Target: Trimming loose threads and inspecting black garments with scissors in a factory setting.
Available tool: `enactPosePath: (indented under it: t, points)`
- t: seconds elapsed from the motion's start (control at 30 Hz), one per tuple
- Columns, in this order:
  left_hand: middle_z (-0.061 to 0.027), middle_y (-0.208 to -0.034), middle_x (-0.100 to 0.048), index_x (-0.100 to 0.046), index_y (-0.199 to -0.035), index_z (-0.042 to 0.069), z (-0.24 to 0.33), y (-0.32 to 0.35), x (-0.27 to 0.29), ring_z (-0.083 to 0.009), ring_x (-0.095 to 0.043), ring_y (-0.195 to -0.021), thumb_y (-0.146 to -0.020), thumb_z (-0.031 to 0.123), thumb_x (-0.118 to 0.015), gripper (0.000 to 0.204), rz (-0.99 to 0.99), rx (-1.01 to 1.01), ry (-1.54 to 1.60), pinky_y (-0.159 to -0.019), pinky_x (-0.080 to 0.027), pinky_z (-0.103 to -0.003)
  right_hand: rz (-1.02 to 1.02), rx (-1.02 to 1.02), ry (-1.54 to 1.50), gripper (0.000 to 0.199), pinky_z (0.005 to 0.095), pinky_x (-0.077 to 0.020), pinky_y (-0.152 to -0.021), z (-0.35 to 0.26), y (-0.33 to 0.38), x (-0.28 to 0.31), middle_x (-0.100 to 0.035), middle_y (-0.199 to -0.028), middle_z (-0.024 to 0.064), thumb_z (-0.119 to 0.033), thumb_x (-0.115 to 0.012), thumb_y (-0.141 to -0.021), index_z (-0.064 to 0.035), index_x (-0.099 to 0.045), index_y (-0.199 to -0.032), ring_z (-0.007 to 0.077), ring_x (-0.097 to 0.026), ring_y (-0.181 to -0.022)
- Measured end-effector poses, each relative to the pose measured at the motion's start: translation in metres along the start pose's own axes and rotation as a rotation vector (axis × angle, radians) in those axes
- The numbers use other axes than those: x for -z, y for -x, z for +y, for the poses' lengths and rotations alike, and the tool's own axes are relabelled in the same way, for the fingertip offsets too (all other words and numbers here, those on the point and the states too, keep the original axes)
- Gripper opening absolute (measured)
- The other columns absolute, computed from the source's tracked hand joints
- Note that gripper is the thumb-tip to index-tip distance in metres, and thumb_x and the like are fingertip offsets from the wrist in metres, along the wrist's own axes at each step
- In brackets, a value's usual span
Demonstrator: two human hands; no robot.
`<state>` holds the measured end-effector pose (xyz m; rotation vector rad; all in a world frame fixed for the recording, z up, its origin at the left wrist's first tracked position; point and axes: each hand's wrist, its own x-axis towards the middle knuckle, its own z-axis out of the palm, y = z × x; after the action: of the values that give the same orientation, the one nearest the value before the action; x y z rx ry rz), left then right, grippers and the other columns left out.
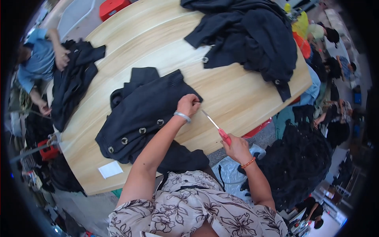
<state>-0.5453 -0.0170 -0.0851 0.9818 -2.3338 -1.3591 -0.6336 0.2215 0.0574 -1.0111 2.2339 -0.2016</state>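
A dark navy garment (142,106) with ribbed edges and several large round buttons lies folded on the wooden table in front of me. My left hand (188,105), with a light bracelet at the wrist, pinches its upper right corner. What lies between the fingertips is too small to make out beyond the cloth's edge. My right hand (237,148), with an orange bead bracelet, is closed round a red-handled tool with a thin metal blade (211,119). The blade points up and left, its tip just short of my left fingers.
More dark garments (252,39) are heaped at the table's far right. A co-worker in a blue shirt (39,55) handles another dark garment (77,79) at the left. A white paper (110,169) lies at the near edge. A big dark clothes pile (296,158) stands right of me.
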Motion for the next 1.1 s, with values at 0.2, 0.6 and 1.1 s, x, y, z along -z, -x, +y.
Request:
enactPosePath:
  t: [0.2,0.6,1.1]
  points:
    - [-0.0127,-0.103,-0.065,-0.065,-0.101,0.005,0.020,0.067,0.049,-0.0307,-0.061,-0.101,-0.075,0.011,-0.073,0.028,-0.002,-0.210,-0.016,-0.086,-0.048,-0.039,0.139,0.106,-0.101,0.033,0.0509,-0.0498,-0.069,-0.005,-0.024,-0.015,-0.066,-0.078,0.0226,-0.038,-0.065,-0.089,-0.0047,-0.067,-0.087,0.0423,-0.065,-0.075]
    - [-0.0139,-0.128,-0.052,-0.057,-0.129,0.013,-0.043,0.236,0.269,-0.0341,-0.048,-0.122,-0.069,0.009,-0.073,0.062,0.239,0.122,-0.642,-0.097,-0.040,-0.044,0.231,0.359,0.077,0.060,0.0474,-0.0504,-0.078,-0.089,-0.133,-0.091,-0.049,-0.109,0.0219,-0.020,-0.082,-0.071,-0.0009,-0.046,-0.115,0.0424,-0.058,-0.096]
    - [-0.0141,-0.101,-0.067,-0.067,-0.112,0.006,-0.101,0.151,0.445,-0.0320,-0.062,-0.097,-0.079,-0.007,-0.053,0.037,0.868,-0.049,-0.596,-0.087,-0.049,-0.039,0.662,0.622,0.088,0.023,0.0431,-0.0486,-0.059,-0.312,-0.211,0.054,-0.063,-0.070,0.0187,-0.028,-0.069,-0.086,-0.0060,-0.065,-0.084,0.0385,-0.064,-0.069]
